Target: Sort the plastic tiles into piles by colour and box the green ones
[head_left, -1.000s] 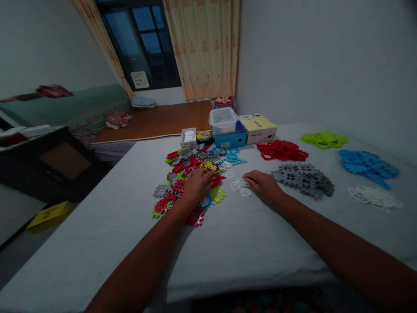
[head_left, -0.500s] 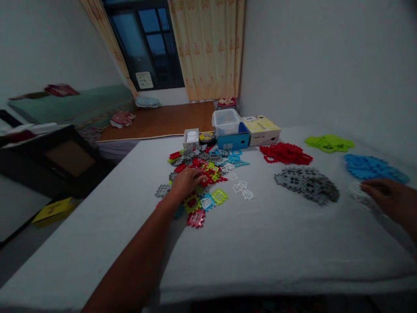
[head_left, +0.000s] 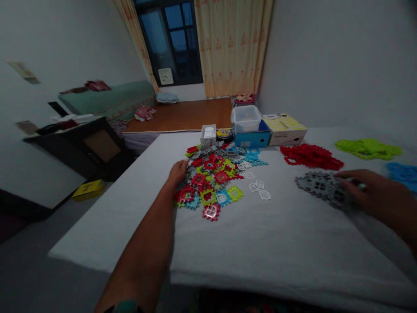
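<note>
A mixed pile of red, grey, green and blue plastic puzzle tiles [head_left: 215,174] lies on the white table [head_left: 260,243]. My left hand [head_left: 177,172] rests on the pile's left edge, its fingers loosely bent on grey and red tiles and gripping nothing that I can see. A few white tiles [head_left: 259,188] lie just right of the pile. My right hand [head_left: 366,193] hovers over the right side of the sorted grey pile [head_left: 317,184]. It is blurred, its fingers point left, and a pale glint shows at the fingertips.
Sorted piles lie to the right: red [head_left: 311,156], green [head_left: 368,148], blue [head_left: 404,173]. A blue box with a clear tub [head_left: 249,128], a yellow box [head_left: 285,128] and a small white box [head_left: 208,133] stand at the table's far edge. A dark cabinet [head_left: 84,148] stands on the left.
My right hand went from the white tiles out to the far right, then came back over the grey pile. My left hand slid to the mixed pile's left edge. The view turned left.
</note>
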`<state>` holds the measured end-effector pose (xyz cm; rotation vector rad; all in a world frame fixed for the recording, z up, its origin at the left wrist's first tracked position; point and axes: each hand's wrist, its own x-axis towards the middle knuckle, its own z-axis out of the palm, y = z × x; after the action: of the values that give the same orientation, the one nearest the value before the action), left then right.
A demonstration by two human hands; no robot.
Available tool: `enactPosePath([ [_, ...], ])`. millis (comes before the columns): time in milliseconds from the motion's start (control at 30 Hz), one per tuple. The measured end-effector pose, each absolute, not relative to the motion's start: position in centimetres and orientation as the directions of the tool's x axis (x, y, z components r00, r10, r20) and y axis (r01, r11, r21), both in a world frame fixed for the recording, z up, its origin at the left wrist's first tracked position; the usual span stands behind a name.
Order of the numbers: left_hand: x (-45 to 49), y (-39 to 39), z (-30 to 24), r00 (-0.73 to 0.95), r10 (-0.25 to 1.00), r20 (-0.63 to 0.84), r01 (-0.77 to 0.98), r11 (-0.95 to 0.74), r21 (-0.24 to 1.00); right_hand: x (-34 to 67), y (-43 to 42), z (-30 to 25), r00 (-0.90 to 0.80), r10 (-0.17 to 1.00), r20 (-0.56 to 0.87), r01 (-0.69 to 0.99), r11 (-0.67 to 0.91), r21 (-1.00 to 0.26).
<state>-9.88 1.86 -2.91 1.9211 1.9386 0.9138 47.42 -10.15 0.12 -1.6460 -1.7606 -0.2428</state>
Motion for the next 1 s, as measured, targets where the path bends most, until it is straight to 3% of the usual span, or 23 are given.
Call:
enactPosePath([
  [100,-7.2,2.1,-3.3,0.027,0.967,0.255,0.756,-0.187,0.627,37.9,-9.5,1.5,-0.304,0.842,0.445,0.838,0.459,-0.296],
  [233,-6.6,2.4,-3.2,0.063,0.930,0.363,0.604,-0.325,0.728,28.2,-8.3,1.4,-0.638,0.696,0.330,0.668,0.713,-0.213],
  [400,-9.7,3.0,-4.2,-0.046,0.942,0.333,0.586,-0.245,0.773,22.0,-4.6,-0.1,-0.747,0.609,0.266,0.639,0.768,0.038],
  [600,-11.1,3.5,-5.2,0.044,0.965,0.260,0.695,-0.217,0.685,20.4,-2.9,-1.4,-0.767,0.583,0.268,0.631,0.763,0.144],
  [733,-11.0,3.5,-5.3,0.083,0.970,0.228,0.779,-0.206,0.592,22.0,-2.4,-0.5,-0.687,0.609,0.397,0.678,0.733,0.049],
  [833,-11.0,3.6,-5.4,0.078,0.972,0.220,0.825,-0.186,0.534,26.3,-0.1,0.9,-0.435,0.742,0.510,0.790,0.587,-0.179],
  [933,-10.9,3.6,-5.3,0.075,0.973,0.219,0.857,-0.175,0.484,33.1,3.2,1.9,-0.150,0.879,0.453,0.871,0.334,-0.361],
  [1000,-10.8,3.5,-5.1,0.073,0.975,0.211,0.867,-0.167,0.470,37.8,5.2,2.1,-0.039,0.925,0.378,0.933,0.169,-0.317],
])
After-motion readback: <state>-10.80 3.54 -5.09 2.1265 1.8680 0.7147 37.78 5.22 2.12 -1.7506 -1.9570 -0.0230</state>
